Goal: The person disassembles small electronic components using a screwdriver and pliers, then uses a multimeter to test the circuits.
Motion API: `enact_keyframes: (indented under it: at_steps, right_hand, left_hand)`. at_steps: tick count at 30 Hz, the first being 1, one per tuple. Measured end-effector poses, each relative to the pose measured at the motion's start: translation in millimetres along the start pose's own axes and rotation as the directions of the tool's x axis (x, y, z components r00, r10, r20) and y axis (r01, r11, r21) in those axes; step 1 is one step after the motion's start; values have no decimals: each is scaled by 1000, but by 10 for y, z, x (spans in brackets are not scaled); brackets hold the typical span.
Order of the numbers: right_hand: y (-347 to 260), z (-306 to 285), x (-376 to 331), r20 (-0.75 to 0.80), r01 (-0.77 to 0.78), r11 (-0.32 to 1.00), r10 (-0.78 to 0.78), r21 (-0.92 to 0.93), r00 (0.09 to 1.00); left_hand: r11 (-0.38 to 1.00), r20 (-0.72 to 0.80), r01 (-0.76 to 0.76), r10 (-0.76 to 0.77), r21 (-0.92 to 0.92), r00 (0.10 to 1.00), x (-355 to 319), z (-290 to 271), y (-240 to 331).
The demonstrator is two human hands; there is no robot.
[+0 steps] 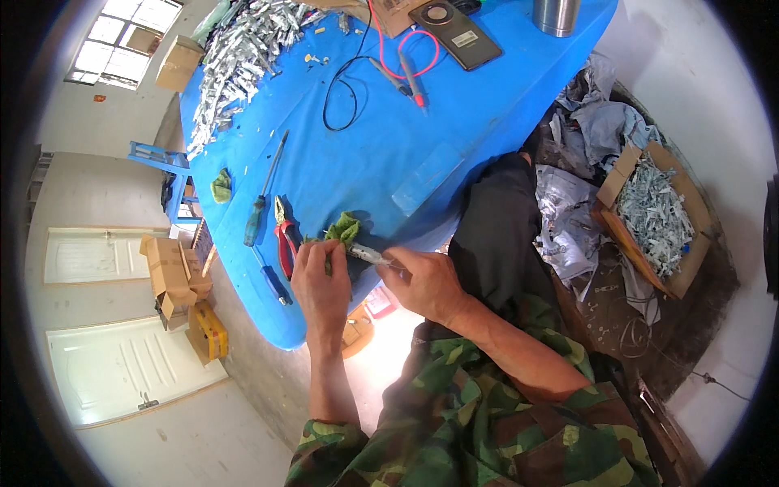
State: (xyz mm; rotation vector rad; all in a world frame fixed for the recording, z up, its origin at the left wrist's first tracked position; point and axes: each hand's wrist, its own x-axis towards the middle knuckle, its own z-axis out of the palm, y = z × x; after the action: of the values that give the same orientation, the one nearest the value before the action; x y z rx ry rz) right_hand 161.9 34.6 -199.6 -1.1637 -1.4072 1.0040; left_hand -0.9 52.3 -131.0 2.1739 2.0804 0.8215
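My left hand (320,280) pinches a bunched green cloth (346,228) over the front edge of the blue-covered table. A small, slim silvery-white piece (367,254) runs between my two hands, with one end against the cloth. My right hand (432,284) is closed on the other end, and the fingers hide part of it. Beside my left hand lie red-handled pliers (286,241). Further left are a screwdriver with a teal handle (256,221) and another with a blue handle (274,284). A second green cloth (221,187) rests near the left edge.
Silvery pieces (243,61) are heaped at the table's far left. Test probes (412,77) with red and black leads, a dark phone-like device (462,36) and a steel cup (557,15) stand farther back. On the right floor, a cardboard box (694,264) holds many metal pieces.
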Motion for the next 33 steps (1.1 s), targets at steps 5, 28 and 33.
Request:
enact_keyframes:
  at_steps: [5,28,33]
  right_hand:
    - [106,45,-7,-31,91,996,-91,13,995]
    - [67,-8,5,-19,259,964,-260,-52,965]
    - [97,8,-9,-18,305,949,-307,-80,952]
  left_hand:
    - [991,49,-96,101,-90,994,-158,70,260]
    - [998,150,-36,44,-60,988,-11,-90,283]
    - [998,118,-64,65,-9,991,-50,-53,245]
